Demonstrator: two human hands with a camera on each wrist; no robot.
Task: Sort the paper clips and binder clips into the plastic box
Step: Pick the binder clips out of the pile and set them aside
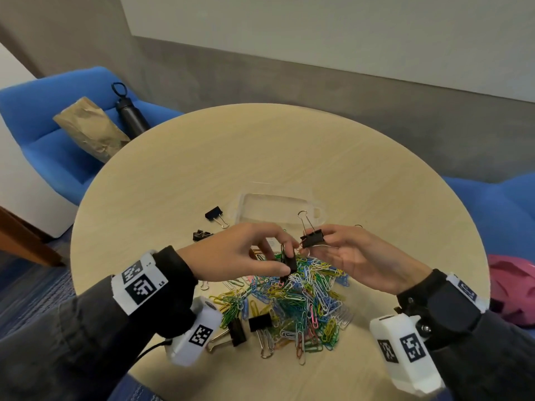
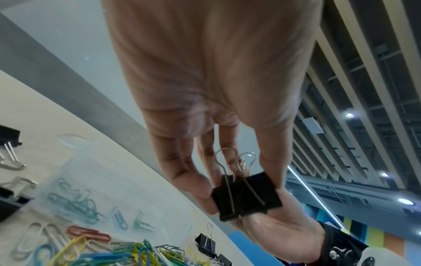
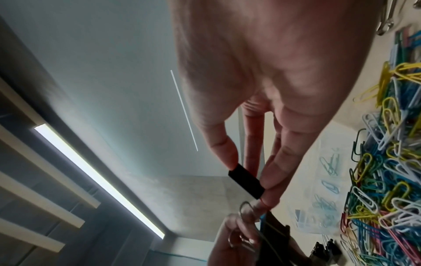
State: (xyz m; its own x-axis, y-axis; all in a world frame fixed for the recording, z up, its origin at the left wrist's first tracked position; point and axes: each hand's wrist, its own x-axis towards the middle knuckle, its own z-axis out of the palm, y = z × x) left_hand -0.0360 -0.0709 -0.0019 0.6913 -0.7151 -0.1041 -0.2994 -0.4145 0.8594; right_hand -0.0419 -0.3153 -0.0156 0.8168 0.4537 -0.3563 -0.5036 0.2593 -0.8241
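Observation:
Both hands hover over a heap of coloured paper clips (image 1: pixel 301 299) on the round table. My left hand (image 1: pixel 286 256) pinches a black binder clip (image 1: pixel 290 263) between thumb and fingers; the left wrist view shows that clip (image 2: pixel 246 195) with its wire handles up. Just to its right, my right hand (image 1: pixel 314 240) pinches a second black binder clip (image 1: pixel 312 240) by its ends, seen again in the right wrist view (image 3: pixel 246 183). The clear plastic box (image 1: pixel 278 209) lies just beyond the hands; the box (image 2: pixel 75 198) holds several bluish paper clips.
Loose black binder clips lie left of the box (image 1: pixel 214 214), further left (image 1: pixel 200 235) and at the pile's near edge (image 1: pixel 238 331), (image 1: pixel 260 323). The round wooden table (image 1: pixel 260 146) has blue chairs behind it; a black bottle (image 1: pixel 130 114) and a paper bag (image 1: pixel 92 128) lie on one.

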